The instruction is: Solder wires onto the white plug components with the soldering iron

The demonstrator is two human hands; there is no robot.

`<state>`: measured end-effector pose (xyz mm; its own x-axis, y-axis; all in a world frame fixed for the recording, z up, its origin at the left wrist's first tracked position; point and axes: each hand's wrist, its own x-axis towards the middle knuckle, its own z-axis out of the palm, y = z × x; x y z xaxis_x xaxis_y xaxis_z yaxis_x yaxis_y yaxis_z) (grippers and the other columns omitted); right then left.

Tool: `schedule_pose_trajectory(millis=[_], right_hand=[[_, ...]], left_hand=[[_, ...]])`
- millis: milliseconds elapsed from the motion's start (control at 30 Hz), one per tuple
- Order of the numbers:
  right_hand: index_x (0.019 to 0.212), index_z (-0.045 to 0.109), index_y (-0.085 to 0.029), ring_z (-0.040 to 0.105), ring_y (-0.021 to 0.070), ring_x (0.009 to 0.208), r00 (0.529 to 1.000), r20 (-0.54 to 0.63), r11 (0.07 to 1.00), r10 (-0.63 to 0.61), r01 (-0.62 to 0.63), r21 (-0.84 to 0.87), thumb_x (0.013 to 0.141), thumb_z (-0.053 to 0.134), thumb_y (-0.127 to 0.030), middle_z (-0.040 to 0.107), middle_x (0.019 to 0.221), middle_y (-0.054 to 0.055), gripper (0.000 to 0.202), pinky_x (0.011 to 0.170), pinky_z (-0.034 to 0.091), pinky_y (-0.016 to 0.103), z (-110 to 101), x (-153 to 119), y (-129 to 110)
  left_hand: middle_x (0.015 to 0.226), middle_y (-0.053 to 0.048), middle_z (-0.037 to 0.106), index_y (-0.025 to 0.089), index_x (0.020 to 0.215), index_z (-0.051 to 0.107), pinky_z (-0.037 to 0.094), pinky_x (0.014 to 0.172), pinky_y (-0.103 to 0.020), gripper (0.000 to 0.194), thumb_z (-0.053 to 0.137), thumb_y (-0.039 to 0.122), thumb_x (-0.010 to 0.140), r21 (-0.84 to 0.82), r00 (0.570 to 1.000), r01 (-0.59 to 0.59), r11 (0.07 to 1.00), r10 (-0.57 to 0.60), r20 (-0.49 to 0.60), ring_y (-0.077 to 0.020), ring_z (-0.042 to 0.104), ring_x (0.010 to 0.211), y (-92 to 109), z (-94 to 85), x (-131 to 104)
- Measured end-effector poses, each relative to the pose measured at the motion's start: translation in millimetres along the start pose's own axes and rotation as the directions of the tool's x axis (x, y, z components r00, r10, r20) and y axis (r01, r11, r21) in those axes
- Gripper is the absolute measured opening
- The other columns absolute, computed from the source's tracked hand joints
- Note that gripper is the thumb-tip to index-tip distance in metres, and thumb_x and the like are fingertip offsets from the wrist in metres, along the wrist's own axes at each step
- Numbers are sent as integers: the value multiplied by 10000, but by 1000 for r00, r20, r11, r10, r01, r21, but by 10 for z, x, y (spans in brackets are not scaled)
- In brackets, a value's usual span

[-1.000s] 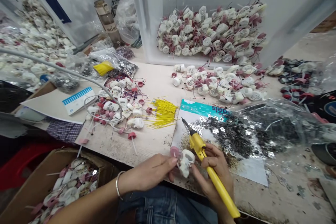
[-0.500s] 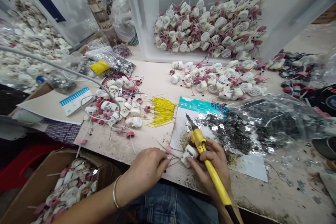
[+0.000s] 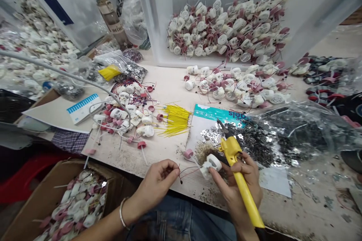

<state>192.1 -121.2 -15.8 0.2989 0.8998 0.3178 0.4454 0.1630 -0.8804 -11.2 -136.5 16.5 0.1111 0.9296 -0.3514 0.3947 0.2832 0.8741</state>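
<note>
My left hand (image 3: 161, 177) is closed in a pinch on thin red wires (image 3: 189, 169), with a small dark bead hanging by the fingertips. The wires run to a white plastic housing (image 3: 210, 165), which my right hand (image 3: 240, 182) grips between thumb and fingers. That same hand also carries a yellow soldering iron (image 3: 244, 192), slanted with its metal tip pointing up and away. A pink cap (image 3: 188, 153) on a white stem sticks out to the left of the housing. Beyond my left hand lies a bundle of yellow wires (image 3: 177, 120).
Small metal pieces (image 3: 254, 141) spread over a plastic bag at right. White and pink assemblies lie in piles at left (image 3: 124, 115) and back (image 3: 240, 83). A clear bin (image 3: 158, 54) stands behind, and a cardboard box (image 3: 113, 184) sits low at left. A grey cable (image 3: 70, 73) arches over the left side.
The soldering iron and white housing have shifted right, the iron's tip swinging away. My left hand has moved slightly left from the pink cap, and the red wires now stretch between the hands.
</note>
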Motion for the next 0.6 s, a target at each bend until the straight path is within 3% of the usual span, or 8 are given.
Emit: schedule_pose_trajectory(millis=[67, 133, 200, 267, 333, 400, 467, 600], right_hand=[[813, 503, -204, 517, 248, 1182, 995, -20, 988, -101, 98, -117, 723, 763, -347, 507, 1146, 93, 310, 802, 556, 375, 44, 0, -22], [808, 505, -202, 545, 218, 1138, 975, -15, 959, -220, 213, -187, 737, 757, -307, 506, 1126, 86, 282, 819, 553, 358, 85, 3, -32], [801, 509, -199, 570, 180, 1091, 947, 15, 929, -322, 319, -187, 755, 740, -245, 486, 1147, 84, 240, 805, 559, 313, 106, 9, -20], [798, 527, -192, 585, 158, 1060, 916, 68, 900, -394, 400, -175, 765, 723, -194, 483, 1168, 88, 199, 781, 563, 274, 93, 12, 8], [790, 547, -186, 593, 159, 1048, 903, 88, 887, -421, 430, -169, 761, 720, -163, 500, 1172, 91, 176, 771, 565, 266, 50, -1, 33], [768, 548, -184, 594, 177, 1058, 911, 51, 896, -409, 411, -168, 751, 722, -154, 519, 1167, 91, 177, 768, 571, 284, -7, -39, 35], [718, 519, -187, 607, 184, 1040, 934, -22, 929, -357, 353, -112, 754, 700, -136, 531, 1163, 80, 192, 761, 575, 301, -67, -104, 13], [796, 539, -204, 658, 183, 949, 968, -96, 968, -231, 239, 77, 744, 643, -70, 590, 1134, 55, 177, 683, 589, 298, -218, -288, -20]], left_hand=[[799, -48, 690, 174, 816, 601, 468, 699, -269, 120, 515, 228, 879, 119, 954, -251, 961, 266, -135, -161, 618, 750, -72, 43, -97], [913, -45, 725, 198, 842, 598, 421, 872, -337, 85, 540, 137, 841, 310, 804, -516, 799, 576, -148, -177, 633, 870, -117, 112, -167], [912, -18, 743, 216, 865, 602, 334, 967, -375, 152, 550, 83, 814, 412, 687, -642, 647, 724, -65, -172, 641, 887, -121, 185, -178], [806, 2, 738, 214, 867, 610, 319, 956, -369, 153, 540, 85, 824, 404, 740, -612, 680, 673, -13, -154, 649, 809, -82, 242, -129], [773, 1, 728, 203, 899, 622, 338, 913, -364, 131, 546, 119, 833, 348, 867, -466, 813, 499, -7, -152, 651, 766, -12, 266, -46], [821, -7, 738, 201, 994, 629, 337, 905, -375, 169, 566, 163, 842, 297, 948, -301, 906, 317, -6, -170, 654, 804, 74, 255, 37], [882, -8, 744, 218, 1031, 646, 319, 916, -389, 194, 574, 186, 854, 295, 976, -213, 931, 215, 26, -186, 646, 864, 157, 218, 99], [871, -19, 736, 242, 886, 712, 280, 911, -417, 145, 569, 217, 880, 408, 980, -201, 891, 181, 86, -195, 607, 863, 273, 138, 177]])
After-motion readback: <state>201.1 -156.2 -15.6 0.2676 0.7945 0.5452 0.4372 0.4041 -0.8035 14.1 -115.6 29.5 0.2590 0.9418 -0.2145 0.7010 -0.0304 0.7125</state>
